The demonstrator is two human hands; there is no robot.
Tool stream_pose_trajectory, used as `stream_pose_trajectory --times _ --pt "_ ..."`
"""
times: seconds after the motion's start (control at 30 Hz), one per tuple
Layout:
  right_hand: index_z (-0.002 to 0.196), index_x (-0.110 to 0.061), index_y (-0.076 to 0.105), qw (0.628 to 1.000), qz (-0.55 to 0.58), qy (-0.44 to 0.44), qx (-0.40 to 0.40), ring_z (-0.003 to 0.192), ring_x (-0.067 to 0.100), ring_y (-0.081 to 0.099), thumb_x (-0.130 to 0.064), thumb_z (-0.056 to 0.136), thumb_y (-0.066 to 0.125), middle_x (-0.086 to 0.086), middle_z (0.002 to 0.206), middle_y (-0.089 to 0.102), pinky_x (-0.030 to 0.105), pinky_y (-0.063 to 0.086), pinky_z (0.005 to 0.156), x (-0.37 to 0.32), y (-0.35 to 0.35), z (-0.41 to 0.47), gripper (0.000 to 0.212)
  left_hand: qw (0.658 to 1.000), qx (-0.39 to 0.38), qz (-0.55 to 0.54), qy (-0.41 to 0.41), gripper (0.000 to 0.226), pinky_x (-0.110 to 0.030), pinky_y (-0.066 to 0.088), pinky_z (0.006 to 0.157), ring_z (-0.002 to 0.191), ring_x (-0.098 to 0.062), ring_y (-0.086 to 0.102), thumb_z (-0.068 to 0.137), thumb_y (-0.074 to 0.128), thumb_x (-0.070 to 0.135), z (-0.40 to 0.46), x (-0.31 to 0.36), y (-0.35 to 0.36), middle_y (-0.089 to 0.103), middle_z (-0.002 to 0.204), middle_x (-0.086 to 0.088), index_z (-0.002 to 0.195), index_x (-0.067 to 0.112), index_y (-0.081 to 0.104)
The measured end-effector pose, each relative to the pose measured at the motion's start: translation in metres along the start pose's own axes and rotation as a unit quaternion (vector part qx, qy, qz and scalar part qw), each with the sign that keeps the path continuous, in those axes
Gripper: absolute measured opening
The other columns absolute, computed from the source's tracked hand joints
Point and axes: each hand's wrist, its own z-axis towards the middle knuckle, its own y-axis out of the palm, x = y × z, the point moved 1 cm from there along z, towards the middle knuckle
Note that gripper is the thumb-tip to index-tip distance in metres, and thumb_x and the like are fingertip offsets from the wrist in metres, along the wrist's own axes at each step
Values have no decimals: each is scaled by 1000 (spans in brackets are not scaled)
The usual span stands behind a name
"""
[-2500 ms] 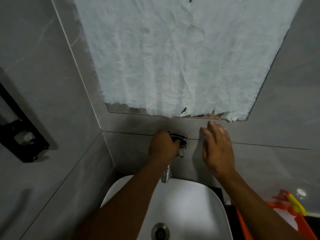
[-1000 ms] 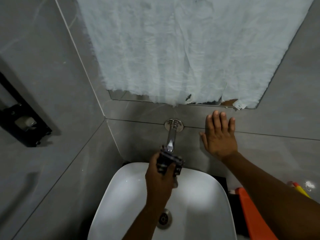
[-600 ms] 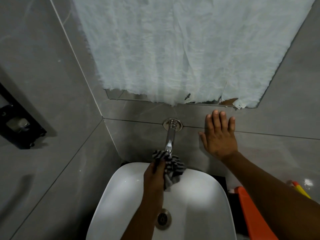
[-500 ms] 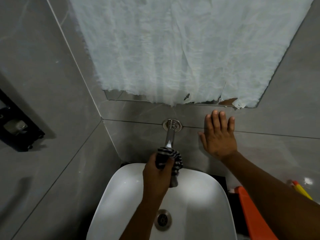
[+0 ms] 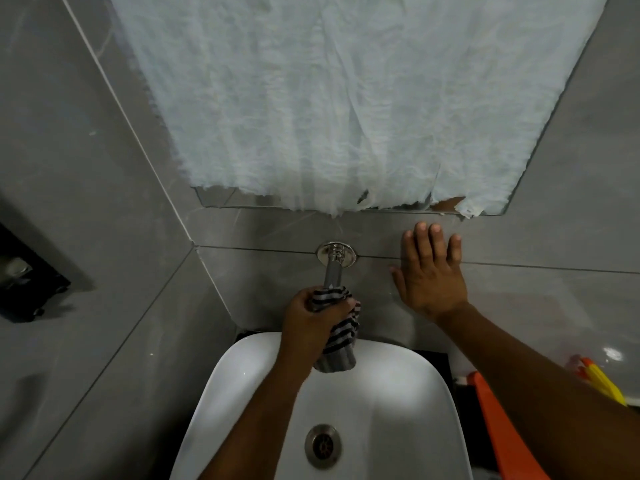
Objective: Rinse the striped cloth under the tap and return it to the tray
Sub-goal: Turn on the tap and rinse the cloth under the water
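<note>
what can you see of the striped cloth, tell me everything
The striped cloth is a soft-looking fabric with dark and grey bands, bunched rather than spread. The left hand grips its upper part, wrapping it over the end of the chrome tap, so the spout is hidden. Its lower end hangs loose below the fist, plainer grey at the bottom, over the back rim of the white basin. Whether water is running cannot be told. The right hand is apart from it, flat on the wall.

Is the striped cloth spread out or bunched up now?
Bunched up. The left hand squeezes the striped cloth at the tap end, and its lower part hangs over the sink.
</note>
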Motion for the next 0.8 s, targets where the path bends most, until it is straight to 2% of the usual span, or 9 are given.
stream_pose_trajectory --times 0.13,0.3,0.37,0.47,0.53,0.63,0.73,0.77,0.8 --pt "155 -8 3 1000 -9 1 4 151 26 -23 -48 90 51 7 164 -25 51 -13 121 0 0 1 89 997 6 -71 -30 60 -52 59 88 96 -36 72 63 85 42 -24 -23 3 74 106 -20 112 12 67" --pt "155 -8 0 1000 -10 -3 -7 150 27 -24 -48 91 50 8 163 -27 51 -15 121 1 1 0 91 969 -63 -190 -142 40 -36 63 69 78 -22 75 80 73 42 -57 -50 -6 77 92 -9 105 10 71" --pt "156 -9 -6 1000 -4 -2 -18 150 27 -25 -48 92 48 8 162 -28 51 -16 121 1 0 0 92 920 -121 -309 -210 44 -36 60 64 70 -25 72 88 62 44 -70 -58 -14 74 86 -15 98 2 73" --pt "155 -12 -11 999 9 3 -34 149 26 -27 -49 94 44 6 161 -31 51 -17 120 0 -2 1 91 866 -140 -432 -208 66 -35 44 69 75 -30 57 87 44 61 -76 -54 -37 62 92 -19 102 1 66" --pt "155 -12 -10 999 14 6 -45 149 26 -29 -48 94 45 6 161 -33 51 -17 120 -1 -3 1 90 902 -120 -383 -159 69 -31 47 64 67 -33 63 80 46 62 -65 -38 -55 68 84 -24 99 1 72" --pt "154 -7 2 999 11 10 -46 149 25 -28 -47 93 47 5 161 -33 52 -15 119 -1 -4 2 86 985 19 -160 -61 47 -35 55 53 52 -28 68 66 67 48 -34 6 -56 72 67 -14 81 5 77" --pt "152 -5 13 999 4 12 -40 149 25 -27 -47 93 45 6 162 -29 52 -13 119 -1 -6 2 79 995 89 20 32 77 -25 56 47 64 -13 70 65 81 39 -8 38 -11 65 92 -2 124 13 37" --pt "152 -5 15 999 3 11 -41 149 25 -27 -46 92 45 8 163 -26 51 -14 119 -1 -6 2 79 988 76 103 86 81 -26 60 53 74 -12 71 69 80 43 -4 41 9 62 106 -3 127 22 27" --pt "152 -5 15 999 2 11 -42 150 25 -27 -46 91 45 11 163 -21 51 -14 119 0 -6 3 79 952 72 265 134 82 -36 63 64 88 -18 70 72 75 51 0 42 28 57 120 -8 131 23 25"
